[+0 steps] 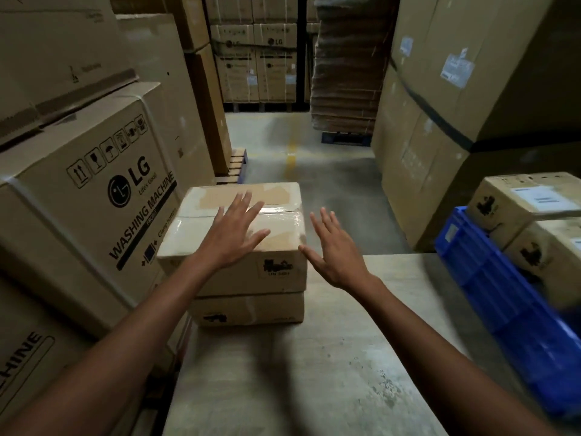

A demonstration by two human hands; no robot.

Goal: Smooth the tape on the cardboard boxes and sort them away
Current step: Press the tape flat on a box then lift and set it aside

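1. The left grip (234,234) is open, with fingers straight and spread. It lies over the top of the upper cardboard box (276,272), and whether the palm presses on it cannot be told.
2. The right grip (334,253) is also open and holds nothing. Its fingers are fanned out just beside the box's right front corner.
3. The upper cardboard box sits on a lower cardboard box (251,309). This stack stands at the far left end of the grey surface (298,372).
4. Shiny clear tape (276,212) runs across the top of the upper box, past the left fingertips and toward its right edge.
5. A blue crate (490,287) stands on the right side of the surface, well apart from the stack, with small labelled cartons (528,199) in it.
6. A large washing machine carton (94,199) stands just left of the stack.
7. Tall stacks of cartons line a concrete floor (314,171) beyond.
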